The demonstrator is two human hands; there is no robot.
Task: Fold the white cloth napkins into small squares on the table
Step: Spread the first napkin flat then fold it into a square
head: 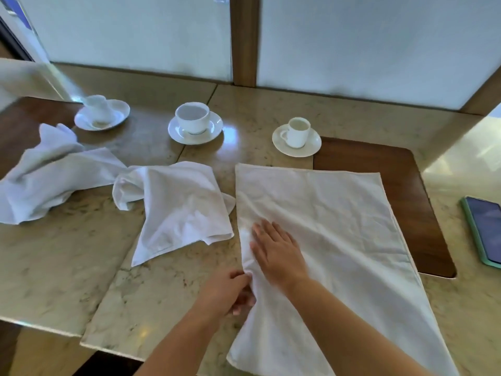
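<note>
Head view: the spread napkin [325, 240] lies flat on the marble surface [54, 253], its near edge overhanging. Left of it lies a crumpled napkin [179, 210], right a phone [485, 232], beyond three cups on saucers. The left hand [227, 291] pinches the napkin's left edge; the right hand [276, 251] presses flat, fingers [264, 229] straight.

Two arms show, both bare from the lower edge of the view up to the wrists; no sleeve reaches into view. The left hand [226, 290] and the right hand [276, 249] wear no gloves, and no ring, watch or band shows on them. The fingernails that show are short and plain. The rest of the person is out of view.
</note>
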